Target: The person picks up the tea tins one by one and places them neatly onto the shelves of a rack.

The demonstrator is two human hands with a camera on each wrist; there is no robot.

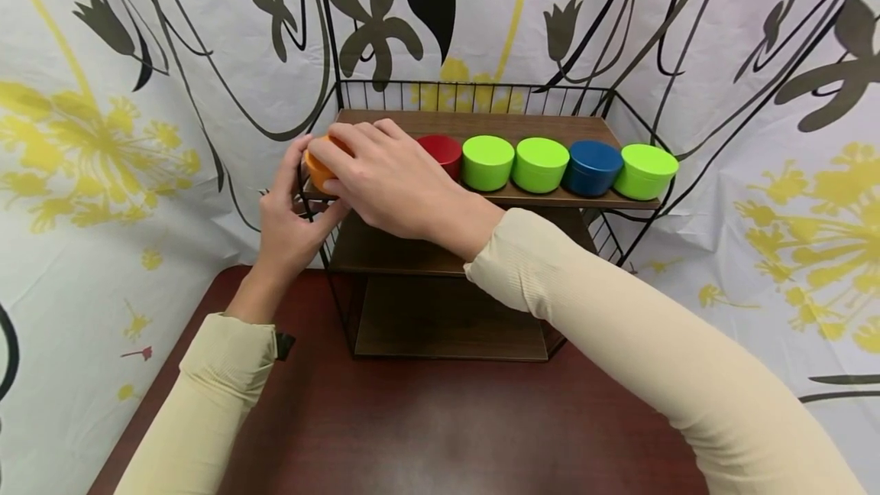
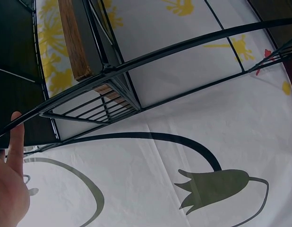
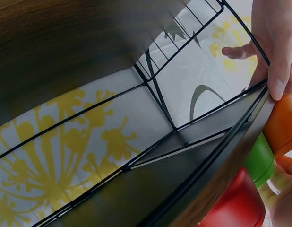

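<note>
An orange round container (image 1: 318, 176) stands at the left end of the rack's top wooden board. My right hand (image 1: 392, 174) grips it from above, hiding much of it. At its left side my left hand (image 1: 292, 224) curves around it and the corner post, its thumb stretched toward the board's front edge. In the right wrist view the orange container (image 3: 280, 125) has a green container (image 3: 260, 161) beside it, then a red container (image 3: 236, 203). Only a straight finger (image 2: 16, 144) and part of the palm show in the left wrist view, beside a black rod.
Along the top board (image 1: 550, 127) stand a red container (image 1: 442, 155), light green containers (image 1: 487, 163) and a blue one (image 1: 593, 167). Two lower boards (image 1: 454, 319) lie below. Thin black wire rails edge the rack, which stands on a dark red table (image 1: 447, 418) before a patterned curtain.
</note>
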